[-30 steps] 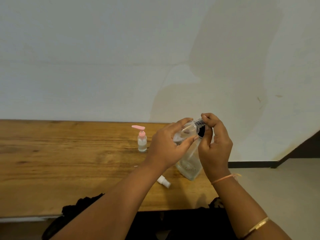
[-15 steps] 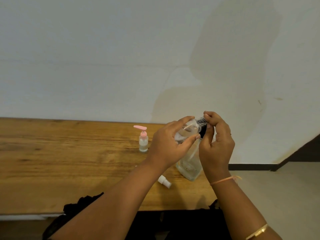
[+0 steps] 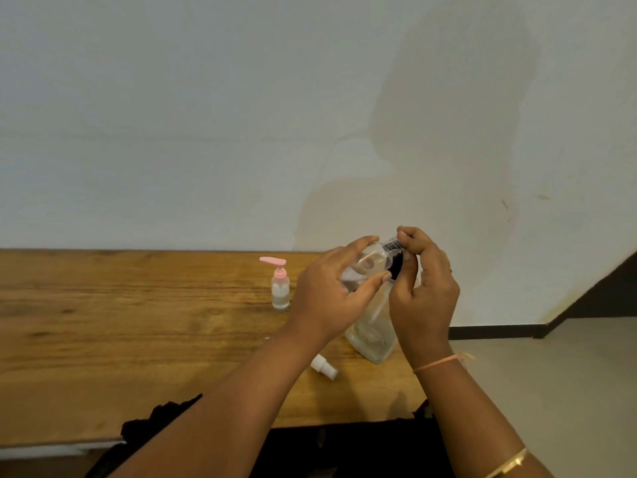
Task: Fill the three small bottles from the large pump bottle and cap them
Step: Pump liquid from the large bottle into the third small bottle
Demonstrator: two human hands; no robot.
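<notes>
Above the right part of the surface [image 3: 138,339], the small bottle [image 3: 366,267] is held tilted in the clamped grip of the left hand [image 3: 331,298], its long axis running rightward to the black cap [image 3: 397,264], which is pinched by the right hand [image 3: 425,294], with the large bottle [image 3: 372,339] standing beneath.

Table [image 3: 138,322]: wooden top is carrying three things.
Pink-pump bottle [image 3: 280,288]: is standing upright, mid-table.
White spray cap [image 3: 324,366]: is lying on its side, nearer the front edge.
Large clear bottle [image 3: 370,339]: is resting just behind the cap.
</notes>
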